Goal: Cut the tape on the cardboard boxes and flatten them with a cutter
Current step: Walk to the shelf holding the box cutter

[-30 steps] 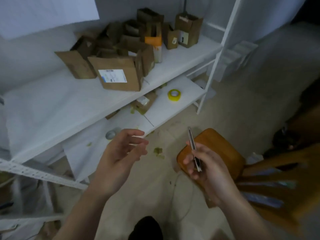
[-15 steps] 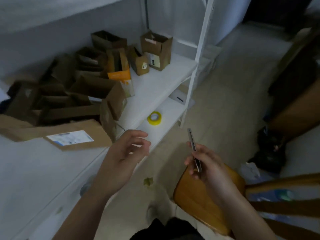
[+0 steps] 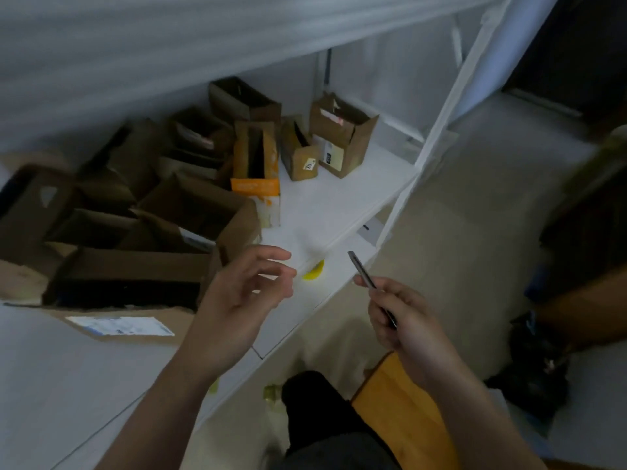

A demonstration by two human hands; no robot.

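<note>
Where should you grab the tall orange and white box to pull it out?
The orange and white box stands upright with bare shelf to its right and brown boxes crowding its left. So probably pinch its open top edge, coming from the right with the empty left hand.

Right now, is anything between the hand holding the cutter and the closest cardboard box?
Only the empty left hand: it hovers between the closest box and the cutter in the right hand. Nothing else visible.

Left hand [image 3: 234, 300] open; right hand [image 3: 407, 329] (seemingly) grips cutter [image 3: 361, 272].
</note>
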